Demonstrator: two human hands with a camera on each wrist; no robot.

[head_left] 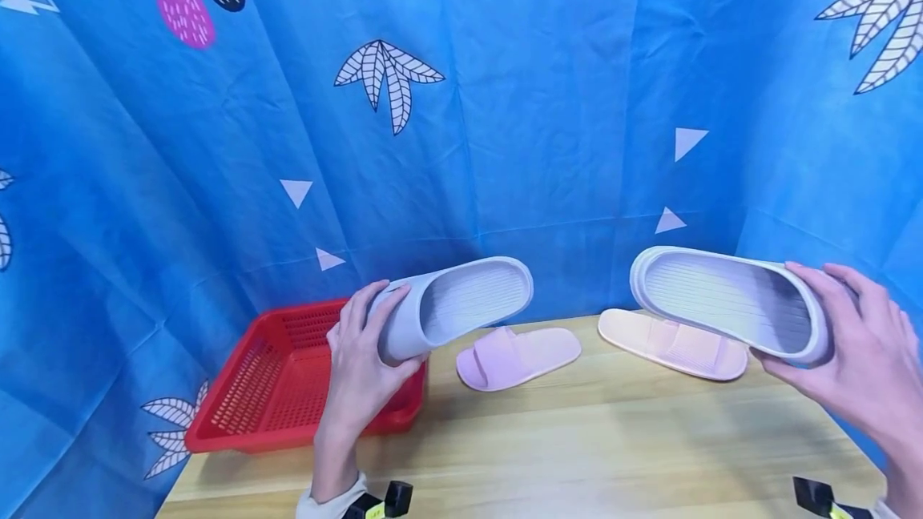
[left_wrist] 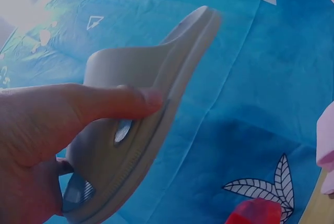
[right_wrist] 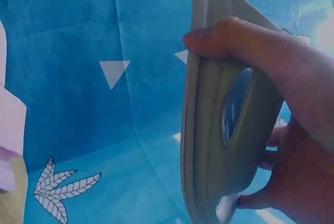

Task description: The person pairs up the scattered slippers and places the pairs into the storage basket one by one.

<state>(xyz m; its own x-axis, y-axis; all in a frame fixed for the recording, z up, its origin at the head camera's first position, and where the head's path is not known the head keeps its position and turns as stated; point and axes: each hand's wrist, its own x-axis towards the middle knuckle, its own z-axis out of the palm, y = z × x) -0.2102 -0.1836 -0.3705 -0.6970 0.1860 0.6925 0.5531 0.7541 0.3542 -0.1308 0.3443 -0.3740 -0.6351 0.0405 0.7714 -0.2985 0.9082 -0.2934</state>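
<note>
My left hand [head_left: 368,359] grips a pale grey slide slipper [head_left: 472,299] around its strap end, lifted over the table with the heel pointing right. In the left wrist view the thumb presses along the side of that slipper [left_wrist: 151,78]. The matching grey slipper [head_left: 721,299] is held up by my right hand [head_left: 858,343], its heel pointing left. The right wrist view shows the thumb on the edge of its sole and fingers around the strap [right_wrist: 250,119]. Below them, a pink slipper [head_left: 515,359] and a peach-pink slipper [head_left: 674,343] lie on the table.
A red perforated plastic basket [head_left: 288,443] stands at the table's left, partly behind my left hand. The wooden table [head_left: 577,455] ends at a blue patterned curtain [head_left: 541,142] along the back and sides.
</note>
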